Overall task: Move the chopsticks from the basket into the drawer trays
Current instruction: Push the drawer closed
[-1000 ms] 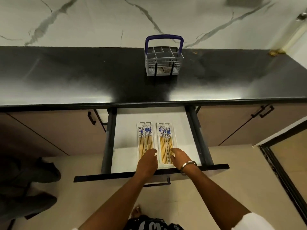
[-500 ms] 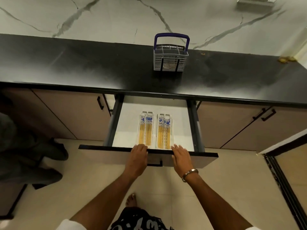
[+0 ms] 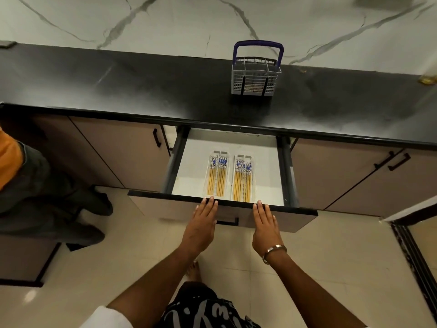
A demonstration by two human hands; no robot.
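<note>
The open drawer [image 3: 196, 162] holds two clear trays side by side, the left tray [image 3: 217, 172] and the right tray [image 3: 243, 177], each filled with several yellow chopsticks with blue-and-white tops. My left hand [image 3: 201, 227] and my right hand [image 3: 266, 227] lie flat against the drawer's front panel [image 3: 290, 221], fingertips at its black top edge, holding nothing. A white cutlery basket [image 3: 255, 78] with a blue handle stands on the black countertop [image 3: 132, 84] behind the drawer; no chopsticks show above its rim.
Closed cabinet doors flank the drawer on both sides. Another person's legs and shoes [image 3: 47, 200] stand on the floor at the left. A dark door frame [image 3: 416, 256] runs along the right. My bare foot [image 3: 192, 271] is below the drawer.
Both hands came out of the drawer, off the trays, and now lie flat on its front panel. The drawer looks less far out than one second ago.
</note>
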